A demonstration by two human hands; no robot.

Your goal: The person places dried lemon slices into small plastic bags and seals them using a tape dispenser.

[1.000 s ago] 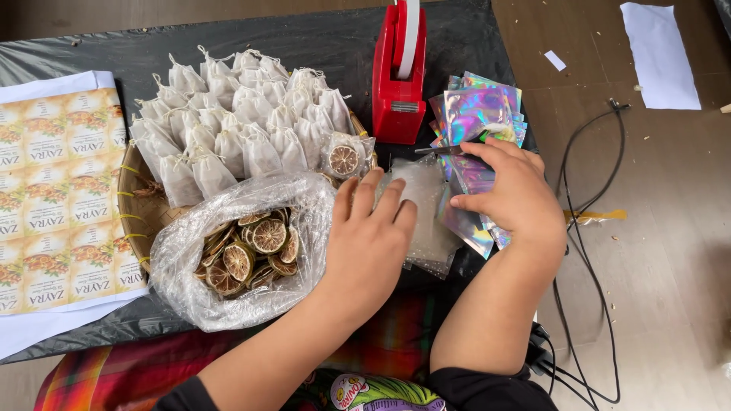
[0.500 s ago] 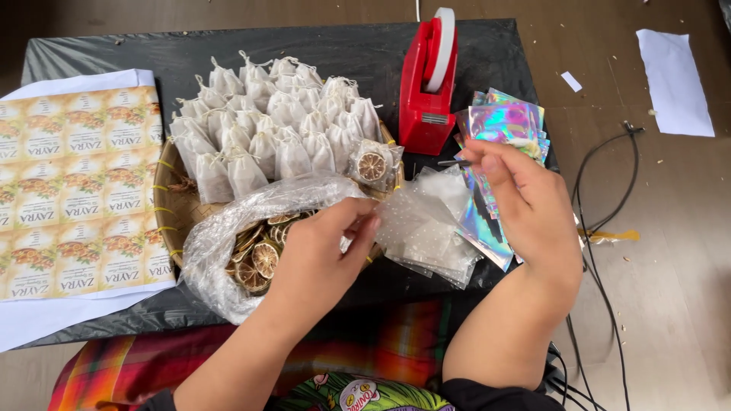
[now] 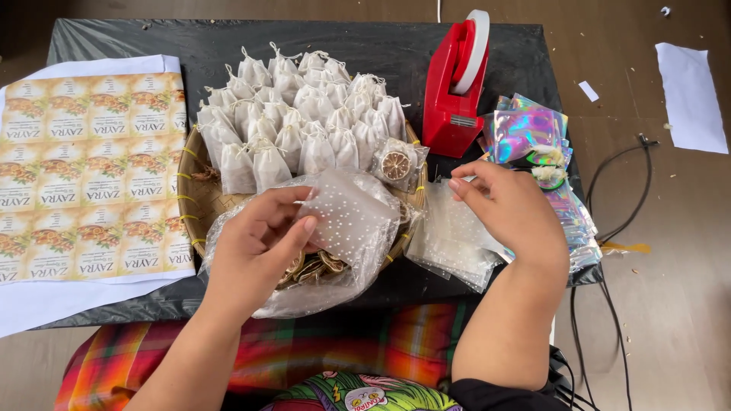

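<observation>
Two hands work over one black table (image 3: 228, 46) on a wood floor (image 3: 670, 304). The left hand (image 3: 255, 247) pinches one dotted clear pouch (image 3: 354, 217) between thumb and fingers, above a bag of dried citrus slices (image 3: 320, 266). The right hand (image 3: 510, 209), fingers curled, touches a stack of clear pouches (image 3: 449, 243). One basket (image 3: 199, 202) holds some thirty white sachets (image 3: 304, 122) and one packed slice (image 3: 396, 164). One red tape dispenser (image 3: 453, 84), holographic bags (image 3: 529, 129) and one label sheet (image 3: 87, 175) lie around.
</observation>
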